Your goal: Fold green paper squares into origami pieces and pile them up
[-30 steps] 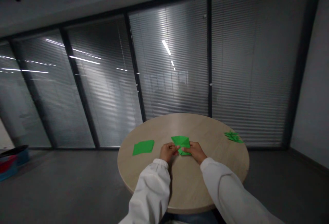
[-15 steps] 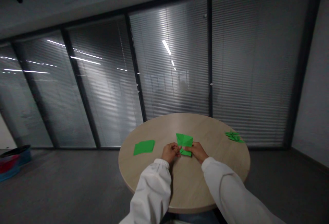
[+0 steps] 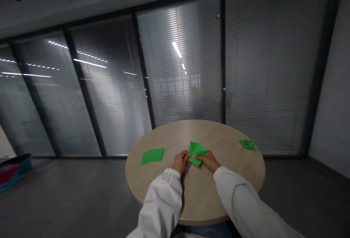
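A partly folded sheet of green origami paper (image 3: 198,149) is held between my two hands over the middle of the round table. My left hand (image 3: 181,161) pinches its left edge with closed fingers. From the right, my right hand (image 3: 210,160) grips the paper, thumb laid across the front. Creased flaps stand up at the top, and another part points down below the thumbs. On the table to the left lie flat green paper sheets (image 3: 152,156). A small heap of folded green paper pieces (image 3: 248,144) rests near the right edge.
The round wooden table (image 3: 202,198) stands before a glass wall (image 3: 180,96) with blinds and dark frames. On the floor at far left are blue and red containers (image 3: 16,172). A pale wall (image 3: 328,117) rises at the right.
The green paper between my hands has turned, so its top edge now slopes down to the right. Both hands stay nearly in place, still gripping it.
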Available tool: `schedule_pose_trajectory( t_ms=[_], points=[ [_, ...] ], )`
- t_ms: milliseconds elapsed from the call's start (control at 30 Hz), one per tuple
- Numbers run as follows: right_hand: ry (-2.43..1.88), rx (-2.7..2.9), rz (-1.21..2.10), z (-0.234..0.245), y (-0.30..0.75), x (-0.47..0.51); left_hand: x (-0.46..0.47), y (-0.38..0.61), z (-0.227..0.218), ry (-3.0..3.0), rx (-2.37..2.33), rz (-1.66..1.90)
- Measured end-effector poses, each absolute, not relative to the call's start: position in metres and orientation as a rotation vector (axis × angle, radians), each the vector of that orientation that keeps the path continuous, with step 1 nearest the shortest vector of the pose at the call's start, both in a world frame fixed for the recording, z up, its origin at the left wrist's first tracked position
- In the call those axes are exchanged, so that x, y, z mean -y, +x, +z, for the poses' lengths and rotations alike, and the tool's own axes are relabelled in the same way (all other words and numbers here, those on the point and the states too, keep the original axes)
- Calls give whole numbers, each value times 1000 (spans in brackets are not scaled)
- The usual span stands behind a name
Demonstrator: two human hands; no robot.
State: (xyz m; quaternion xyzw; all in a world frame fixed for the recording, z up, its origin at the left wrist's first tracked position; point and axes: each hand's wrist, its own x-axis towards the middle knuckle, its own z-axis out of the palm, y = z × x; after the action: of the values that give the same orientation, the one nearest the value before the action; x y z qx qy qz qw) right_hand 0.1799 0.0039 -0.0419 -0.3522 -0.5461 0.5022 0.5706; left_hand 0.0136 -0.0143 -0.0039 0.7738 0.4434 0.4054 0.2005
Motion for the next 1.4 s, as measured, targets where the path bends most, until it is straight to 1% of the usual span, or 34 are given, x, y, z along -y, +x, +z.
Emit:
schedule_pose_trajectory(
  t_ms=[367,667,867,1033,1167,1300,1400],
  points=[
    [-816,1223,1170,-37,179,0,11,13,-6,2023,-1178,1133],
    [-820,1350,1234,-36,176,7,10,19,0,1665,-913,1290],
    [-786,1429,1255,-37,174,10,8,18,1,1385,-889,1317],
    [-814,1501,1283,-36,174,13,4,15,-3,1329,-974,1426],
    [-780,1519,1301,-34,172,15,5,14,-2,1398,-1064,1481],
    [-854,1551,1301,-32,171,18,11,16,2,1646,-1318,1594],
    [-858,1549,1321,-30,169,21,15,19,5,1812,-1537,1603]
  ],
)
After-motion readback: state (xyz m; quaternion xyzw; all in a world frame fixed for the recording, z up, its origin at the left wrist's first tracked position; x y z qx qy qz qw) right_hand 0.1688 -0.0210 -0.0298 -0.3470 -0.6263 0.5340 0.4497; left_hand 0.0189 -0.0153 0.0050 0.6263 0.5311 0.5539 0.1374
